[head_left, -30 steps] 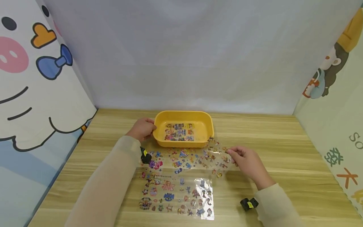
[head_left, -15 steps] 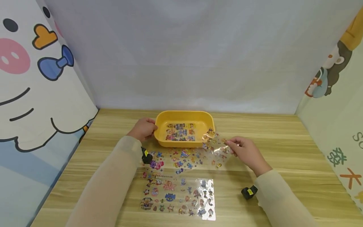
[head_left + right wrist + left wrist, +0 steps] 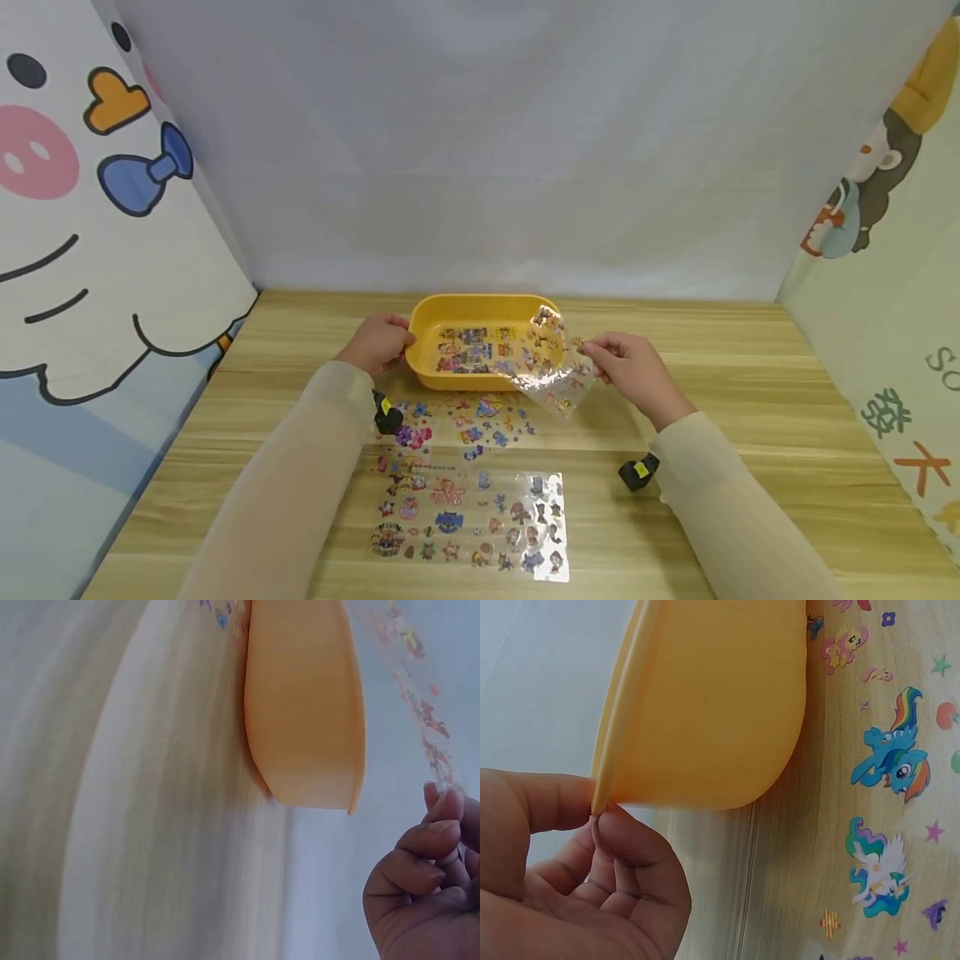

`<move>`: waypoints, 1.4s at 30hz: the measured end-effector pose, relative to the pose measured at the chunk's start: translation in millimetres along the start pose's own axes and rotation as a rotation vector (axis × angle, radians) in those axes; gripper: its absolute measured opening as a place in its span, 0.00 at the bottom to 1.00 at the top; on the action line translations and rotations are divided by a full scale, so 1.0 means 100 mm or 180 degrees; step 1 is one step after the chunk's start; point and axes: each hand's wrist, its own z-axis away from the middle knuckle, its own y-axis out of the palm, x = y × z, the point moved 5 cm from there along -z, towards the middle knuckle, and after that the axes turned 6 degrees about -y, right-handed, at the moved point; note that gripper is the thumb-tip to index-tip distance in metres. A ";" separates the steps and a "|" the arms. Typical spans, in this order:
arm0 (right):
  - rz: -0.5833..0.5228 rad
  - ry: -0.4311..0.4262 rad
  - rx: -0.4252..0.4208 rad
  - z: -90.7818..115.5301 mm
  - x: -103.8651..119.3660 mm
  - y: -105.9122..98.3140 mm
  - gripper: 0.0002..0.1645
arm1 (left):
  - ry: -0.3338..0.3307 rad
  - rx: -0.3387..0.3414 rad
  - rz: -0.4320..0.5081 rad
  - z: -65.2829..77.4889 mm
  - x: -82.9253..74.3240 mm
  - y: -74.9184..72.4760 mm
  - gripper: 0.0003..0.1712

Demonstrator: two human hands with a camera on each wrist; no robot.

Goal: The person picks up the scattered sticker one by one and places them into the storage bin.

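My left hand point(image 3: 377, 342) pinches the left rim of a yellow plastic basin point(image 3: 486, 382) between thumb and fingers; the left wrist view shows the thumb and a finger on the basin's edge point(image 3: 705, 712). Inside the basin lies a sticker sheet point(image 3: 472, 350) with small colourful figures. At the basin's right side, my right hand point(image 3: 633, 371) pinches the edge of a clear sticker sheet point(image 3: 558, 387), which slants over the basin's right end. In the right wrist view this sheet point(image 3: 427, 712) hangs above the rim from the fingertips.
In front of the basin, a clear sheet with pony stickers point(image 3: 472, 433) lies on the wooden table point(image 3: 750, 400). Nearer the person lies another clear sticker sheet point(image 3: 450, 523). A pale curtain point(image 3: 480, 167) stands behind the table, with printed cartoon sheets on both sides.
My right hand has moved up and left, lifting its sticker sheet from over the table to above the basin's right end. The left hand keeps its grip on the rim.
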 end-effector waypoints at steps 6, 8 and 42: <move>0.0085 -0.0070 -0.0031 -0.15 0.09 0.04 0.19 | -0.0001 -0.0008 0.0024 0.00 0.02 -0.01 0.20; 0.0192 -0.0143 -0.0026 -0.20 0.13 0.05 0.19 | -0.0004 -0.0014 0.0034 0.00 0.02 -0.01 0.20; 0.0997 -0.0280 0.0412 -0.82 0.54 0.27 0.15 | 0.0085 0.0030 0.0005 -0.01 0.02 -0.02 0.18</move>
